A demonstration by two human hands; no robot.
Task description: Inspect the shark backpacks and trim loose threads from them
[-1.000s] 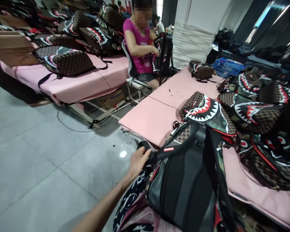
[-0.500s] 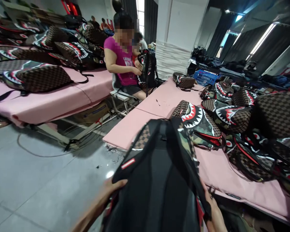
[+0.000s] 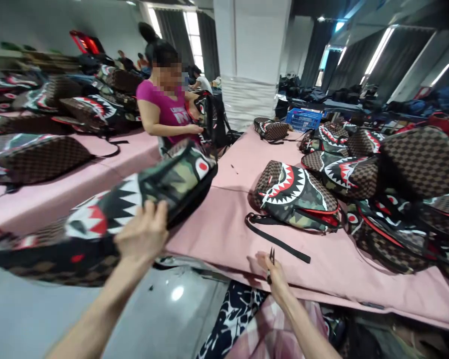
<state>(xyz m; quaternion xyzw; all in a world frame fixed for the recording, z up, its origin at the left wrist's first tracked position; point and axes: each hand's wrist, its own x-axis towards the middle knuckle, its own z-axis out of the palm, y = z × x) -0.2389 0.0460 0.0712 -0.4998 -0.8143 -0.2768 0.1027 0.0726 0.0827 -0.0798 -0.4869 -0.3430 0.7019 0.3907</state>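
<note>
Backpack (image 3: 134, 209) gripped by left hand (image 3: 142, 232); right hand (image 3: 271, 271) pinches snips (image 3: 271, 262).

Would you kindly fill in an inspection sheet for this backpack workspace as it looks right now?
Surface: pink padded table, partly bare near its front edge.
Job's things: shark-mouth camouflage backpack held in the air; small dark snips.
Clutter: shark-mouth backpack lying flat; heap of checkered backpacks; blue plastic basket.
Grippers: left hand grips the lifted backpack; right hand holds the snips at the table edge.
Cables: nothing seen.
Surroundings: seated person in pink shirt; white pillar; grey floor.
</note>
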